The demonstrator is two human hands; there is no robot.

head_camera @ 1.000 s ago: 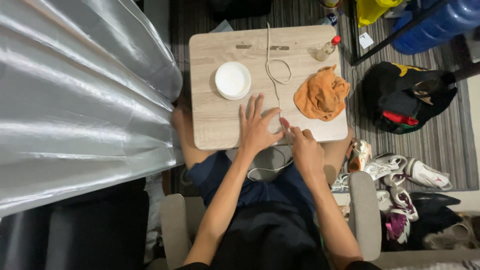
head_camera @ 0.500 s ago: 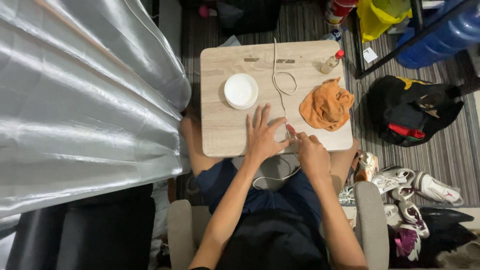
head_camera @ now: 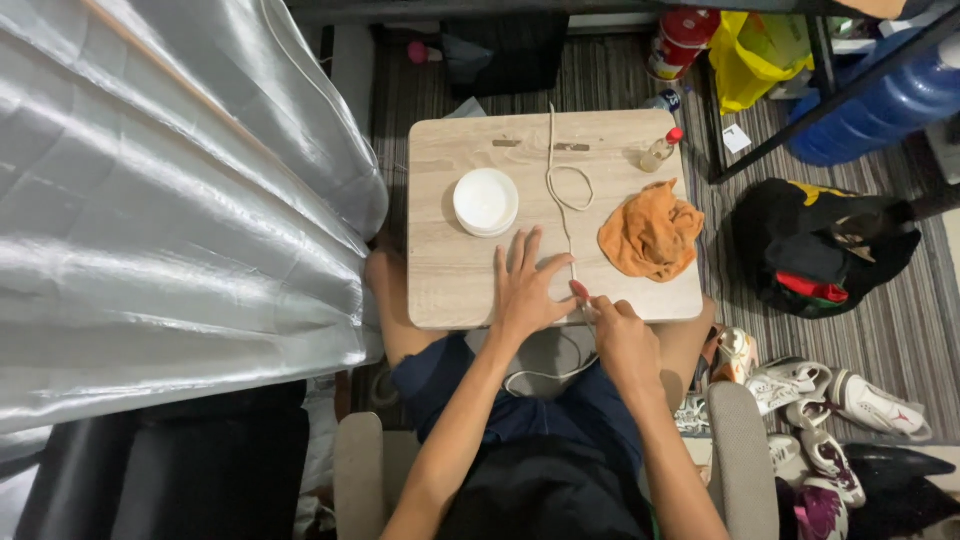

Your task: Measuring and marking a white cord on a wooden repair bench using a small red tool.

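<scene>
A person sits in a chair, seen from directly above, with a small light wooden surface (head_camera: 450,280) pulled over the lap. The left hand (head_camera: 525,290) lies flat on the surface near its front edge, palm down, fingers spread and open, gripping nothing. Its thumb reaches toward a thin white cord (head_camera: 568,190), which it touches or nearly touches.

The right hand (head_camera: 618,325) sits at the front edge of the surface, just beside the left hand. Its fingers are curled closed, pinching the cord at that edge. The cord runs from the far edge of the surface toward the person, forms a small loop in the middle, continues straight to the right hand, then drops off the front edge and curves across the person's lap.

A round white lidded container (head_camera: 486,202) stands on the surface to the left of the cord, beyond the left hand. A crumpled orange cloth (head_camera: 652,235) lies on the right part of the surface, near the right hand. A small bottle with a red cap (head_camera: 661,151) lies at the far right corner.

A large silvery sheet (head_camera: 170,200) fills the left of the view. On the striped floor to the right lie a black bag (head_camera: 815,250) and several shoes (head_camera: 850,400).
</scene>
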